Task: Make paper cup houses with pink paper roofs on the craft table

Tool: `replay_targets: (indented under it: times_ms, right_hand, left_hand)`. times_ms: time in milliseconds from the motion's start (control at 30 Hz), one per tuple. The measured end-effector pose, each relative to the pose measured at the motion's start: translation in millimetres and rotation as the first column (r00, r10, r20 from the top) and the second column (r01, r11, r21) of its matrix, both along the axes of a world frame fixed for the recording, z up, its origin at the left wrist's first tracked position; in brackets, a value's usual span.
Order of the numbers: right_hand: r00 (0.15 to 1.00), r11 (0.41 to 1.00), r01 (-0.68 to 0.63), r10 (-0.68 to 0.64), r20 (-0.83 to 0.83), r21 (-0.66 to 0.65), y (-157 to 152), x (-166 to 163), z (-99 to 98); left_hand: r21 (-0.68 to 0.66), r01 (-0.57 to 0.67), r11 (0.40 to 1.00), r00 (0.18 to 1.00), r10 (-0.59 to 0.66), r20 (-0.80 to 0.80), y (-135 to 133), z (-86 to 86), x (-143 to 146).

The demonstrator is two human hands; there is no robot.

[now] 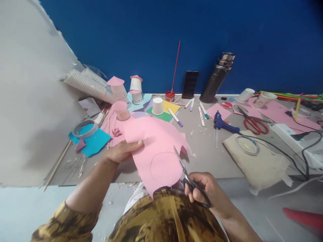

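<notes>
A large sheet of pink paper point(156, 137) hangs over the table's front edge, gripped at its left side by my left hand point(124, 150), thumb on top. Drawn on its lower part is a round pencil outline point(165, 169). My right hand point(205, 190) has its fingers through the dark handles of a pair of scissors point(185, 171). The blades point up and away, lying at the sheet's right edge beside the outline. That edge is ragged, with a small pink scrap near it.
Behind the sheet stand an upturned white paper cup point(157, 106) and decorated cups with pink tops point(117, 88). To the right lie a blue glue gun point(224, 123), red-handled scissors point(254, 124) and a power strip point(295, 143). A phone point(190, 84) and dark bottle point(216, 79) lean against the blue wall.
</notes>
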State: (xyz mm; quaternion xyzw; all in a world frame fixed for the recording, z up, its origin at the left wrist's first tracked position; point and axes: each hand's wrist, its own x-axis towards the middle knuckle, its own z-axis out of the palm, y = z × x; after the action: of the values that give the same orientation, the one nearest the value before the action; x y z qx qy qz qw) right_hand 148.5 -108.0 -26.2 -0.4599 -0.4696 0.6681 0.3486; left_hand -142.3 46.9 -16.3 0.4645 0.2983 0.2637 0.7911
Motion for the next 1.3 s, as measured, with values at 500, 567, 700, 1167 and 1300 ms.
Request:
replay_targets:
  times_ms: [500,567,700,1167,1300]
  right_hand:
    - [1.000,0.999,0.020,-0.020,-0.013,-0.036,-1,-3,1.6]
    - [1.000,0.999,0.015,-0.016,-0.009,-0.042,-2,-2,1.3]
    - [1.000,0.998,0.009,-0.008,0.015,-0.066,-3,0,-1.9]
    - [1.000,0.995,0.002,-0.001,0.012,-0.096,-8,1,-12.0]
    - [0.996,0.996,0.082,-0.083,-0.034,-0.015,-6,0,-21.1]
  left_hand:
    - [0.027,-0.029,0.999,1.000,0.029,0.012,0,0.0,1]
    - [0.039,-0.053,0.998,0.998,0.053,0.015,0,2.0,3]
    - [0.036,-0.059,0.998,0.998,0.060,-0.012,2,5.9,5]
    - [0.068,0.078,0.995,0.996,-0.075,-0.053,20,21.7,2]
    - [-0.072,-0.009,0.997,0.991,0.018,0.130,5,4.9,1]
